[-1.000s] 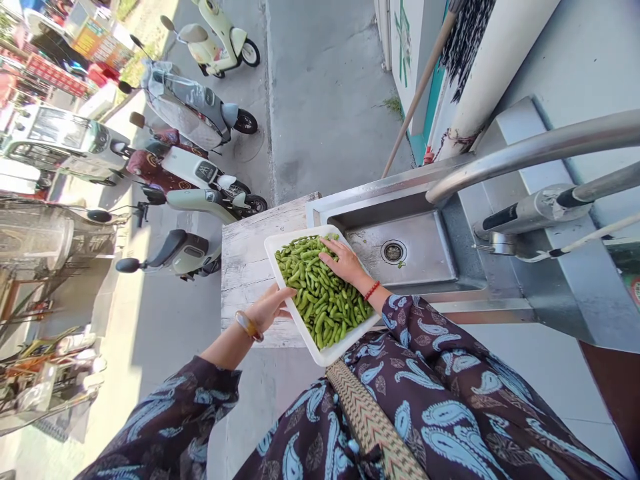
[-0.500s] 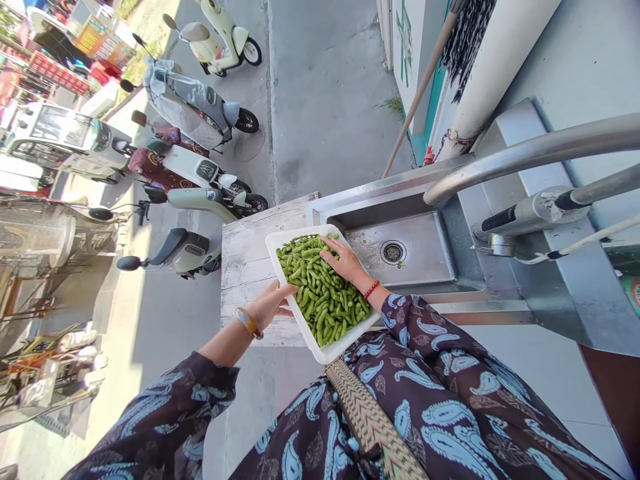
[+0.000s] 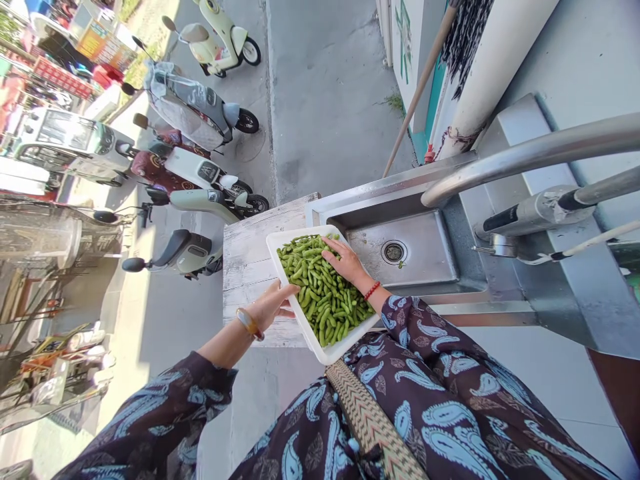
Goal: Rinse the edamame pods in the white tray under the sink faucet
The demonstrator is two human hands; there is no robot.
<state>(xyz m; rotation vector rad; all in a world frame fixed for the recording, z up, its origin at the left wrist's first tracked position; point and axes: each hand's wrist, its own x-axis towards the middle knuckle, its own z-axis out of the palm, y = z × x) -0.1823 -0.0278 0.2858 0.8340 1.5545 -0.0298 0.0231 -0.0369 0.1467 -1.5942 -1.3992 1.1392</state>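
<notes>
A white plastic tray (image 3: 306,327) full of green edamame pods (image 3: 327,300) sits at an angle on the wooden board, close against my body. My left hand (image 3: 273,303) grips its left edge, thumb over the rim and fingers at the outer side, partly hidden below. My right hand (image 3: 347,263) lies flat on top of the pods near the far right part of the tray, its fingers stretched out. Part of the tray's right side is covered by that hand and wrist.
Right of the tray is a steel sink (image 3: 425,247) with a drain (image 3: 394,252) and a curved faucet (image 3: 525,157) above it. The whitewashed wooden board (image 3: 245,267) lies under the tray. A mop (image 3: 417,93) leans beyond the sink; parked scooters (image 3: 205,173) stand at the left.
</notes>
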